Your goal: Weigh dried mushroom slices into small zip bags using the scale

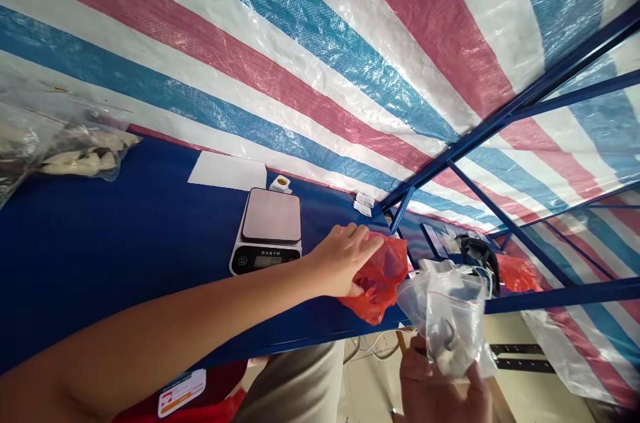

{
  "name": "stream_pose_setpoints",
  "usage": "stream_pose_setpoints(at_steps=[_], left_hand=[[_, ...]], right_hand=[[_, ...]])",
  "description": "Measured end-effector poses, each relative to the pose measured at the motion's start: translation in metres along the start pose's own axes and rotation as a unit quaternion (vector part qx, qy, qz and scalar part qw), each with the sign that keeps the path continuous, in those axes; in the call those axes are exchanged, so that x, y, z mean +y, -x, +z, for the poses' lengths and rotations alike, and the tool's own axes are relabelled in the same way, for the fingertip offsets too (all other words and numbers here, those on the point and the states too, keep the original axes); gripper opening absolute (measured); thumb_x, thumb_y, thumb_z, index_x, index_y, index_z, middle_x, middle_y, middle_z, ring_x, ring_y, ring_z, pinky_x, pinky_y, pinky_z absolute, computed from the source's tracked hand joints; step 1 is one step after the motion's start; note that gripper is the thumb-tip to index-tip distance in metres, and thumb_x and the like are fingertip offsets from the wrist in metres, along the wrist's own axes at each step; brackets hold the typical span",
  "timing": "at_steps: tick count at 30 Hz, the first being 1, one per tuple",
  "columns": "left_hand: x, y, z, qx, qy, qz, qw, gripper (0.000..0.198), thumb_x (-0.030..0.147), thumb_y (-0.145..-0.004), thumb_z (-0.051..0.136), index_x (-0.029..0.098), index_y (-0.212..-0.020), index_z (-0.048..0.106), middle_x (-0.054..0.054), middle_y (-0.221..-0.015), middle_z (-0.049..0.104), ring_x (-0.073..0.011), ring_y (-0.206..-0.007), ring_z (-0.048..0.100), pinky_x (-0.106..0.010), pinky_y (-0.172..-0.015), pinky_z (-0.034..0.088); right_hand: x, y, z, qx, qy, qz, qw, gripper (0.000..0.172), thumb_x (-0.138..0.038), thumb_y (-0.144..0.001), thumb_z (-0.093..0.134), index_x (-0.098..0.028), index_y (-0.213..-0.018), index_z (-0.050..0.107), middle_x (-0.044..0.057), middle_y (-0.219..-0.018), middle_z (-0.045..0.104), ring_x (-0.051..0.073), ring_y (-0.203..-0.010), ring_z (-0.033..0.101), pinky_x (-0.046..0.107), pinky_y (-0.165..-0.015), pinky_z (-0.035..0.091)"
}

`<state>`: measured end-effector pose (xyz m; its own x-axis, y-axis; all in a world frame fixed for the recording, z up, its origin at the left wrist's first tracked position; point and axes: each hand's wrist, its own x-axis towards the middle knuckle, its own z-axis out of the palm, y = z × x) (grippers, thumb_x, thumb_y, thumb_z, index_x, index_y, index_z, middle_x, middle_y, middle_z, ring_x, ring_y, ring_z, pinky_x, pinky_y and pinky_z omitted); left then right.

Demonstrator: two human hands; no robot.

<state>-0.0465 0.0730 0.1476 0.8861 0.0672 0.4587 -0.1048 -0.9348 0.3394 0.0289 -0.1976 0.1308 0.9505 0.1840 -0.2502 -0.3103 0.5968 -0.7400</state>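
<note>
The left hand (343, 260) grips a red plastic bag (375, 303) just past a kitchen scale (267, 230), while the right hand (440, 393) closes on a clear zip bag (447, 320), keeping it raised above the tabletop (125, 243).

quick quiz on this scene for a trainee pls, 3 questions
1. Short answer: what colour is the plastic bag under the left hand?
2. True or false: the right hand holds a clear zip bag.
3. Multiple choice: which hand is nearer the digital scale on the blue table?
A. left
B. right

Key: 1. red; 2. true; 3. A
</note>
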Motion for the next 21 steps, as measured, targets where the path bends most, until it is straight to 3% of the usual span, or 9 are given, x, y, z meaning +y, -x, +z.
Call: stream_pose_setpoints(at_steps=[3, 6, 10, 14, 17, 19, 21], left_hand=[[0.003, 0.005, 0.01, -0.002, -0.084, 0.068, 0.994, 0.07, 0.03, -0.077, 0.08, 0.014, -0.14, 0.055, -0.019, -0.129, 0.061, -0.0346, -0.114, 0.058, -0.045, -0.091, 0.046], [0.001, 0.004, 0.014, 0.024, -0.129, 0.086, 0.988, 0.039, 0.006, -0.088, 0.061, 0.016, -0.126, 0.063, -0.015, -0.117, 0.066, -0.0284, -0.107, 0.06, -0.039, -0.084, 0.041], [-0.002, -0.002, 0.007, 0.048, -0.102, 0.063, 0.992, 0.028, 0.007, -0.1, 0.044, 0.016, -0.114, 0.067, -0.01, -0.102, 0.068, -0.0241, -0.094, 0.062, -0.038, -0.078, 0.037], [-0.001, -0.005, -0.006, 0.048, -0.057, 0.016, 0.997, 0.023, 0.016, -0.1, 0.046, 0.016, -0.101, 0.069, -0.01, -0.103, 0.068, -0.0241, -0.094, 0.063, -0.039, -0.076, 0.036], [-0.002, -0.003, -0.011, 0.044, -0.014, -0.038, 0.998, 0.021, 0.021, -0.099, 0.049, 0.016, -0.095, 0.069, -0.007, -0.098, 0.067, -0.0224, -0.09, 0.063, -0.039, -0.076, 0.038], [-0.004, 0.0, -0.011, 0.047, -0.007, -0.049, 0.998, 0.018, 0.025, -0.097, 0.054, 0.016, -0.096, 0.069, -0.008, -0.101, 0.068, -0.0232, -0.091, 0.063, -0.039, -0.076, 0.04], [-0.007, 0.004, -0.008, 0.064, -0.032, -0.013, 0.997, 0.021, 0.023, -0.096, 0.057, 0.014, -0.11, 0.069, -0.011, -0.114, 0.068, -0.0259, -0.1, 0.064, -0.041, -0.08, 0.043]], right_hand=[[-0.011, 0.01, 0.005, -0.028, 0.019, -0.018, 0.999, 0.049, -0.045, -0.073, 0.085, -0.022, -0.113, 0.069, 0.005, -0.104, 0.07, 0.017, -0.077, 0.066, 0.024, -0.052, 0.051], [-0.02, 0.019, 0.009, -0.096, 0.03, -0.007, 0.995, 0.052, -0.04, -0.072, 0.088, -0.026, -0.118, 0.068, 0.002, -0.104, 0.069, 0.014, -0.077, 0.063, 0.023, -0.054, 0.049], [-0.022, 0.026, 0.014, -0.139, 0.038, -0.02, 0.989, 0.065, -0.037, -0.068, 0.092, -0.028, -0.127, 0.067, 0.001, -0.103, 0.071, 0.014, -0.072, 0.061, 0.023, -0.049, 0.044], [-0.006, 0.029, 0.022, -0.069, 0.048, -0.034, 0.996, 0.051, -0.043, -0.077, 0.085, -0.026, -0.122, 0.07, 0.003, -0.106, 0.076, 0.018, -0.08, 0.069, 0.027, -0.053, 0.052], [0.008, 0.024, 0.024, -0.01, 0.045, -0.062, 0.997, 0.044, -0.042, -0.075, 0.084, -0.024, -0.114, 0.072, 0.003, -0.105, 0.078, 0.02, -0.081, 0.072, 0.031, -0.057, 0.058], [0.011, 0.019, 0.02, -0.004, 0.037, -0.063, 0.997, 0.045, -0.04, -0.072, 0.084, -0.023, -0.111, 0.072, 0.003, -0.106, 0.079, 0.02, -0.08, 0.073, 0.031, -0.056, 0.058], [0.01, 0.014, 0.014, -0.014, 0.033, -0.055, 0.998, 0.048, -0.042, -0.073, 0.085, -0.024, -0.114, 0.072, 0.003, -0.108, 0.079, 0.02, -0.081, 0.074, 0.031, -0.055, 0.058]])
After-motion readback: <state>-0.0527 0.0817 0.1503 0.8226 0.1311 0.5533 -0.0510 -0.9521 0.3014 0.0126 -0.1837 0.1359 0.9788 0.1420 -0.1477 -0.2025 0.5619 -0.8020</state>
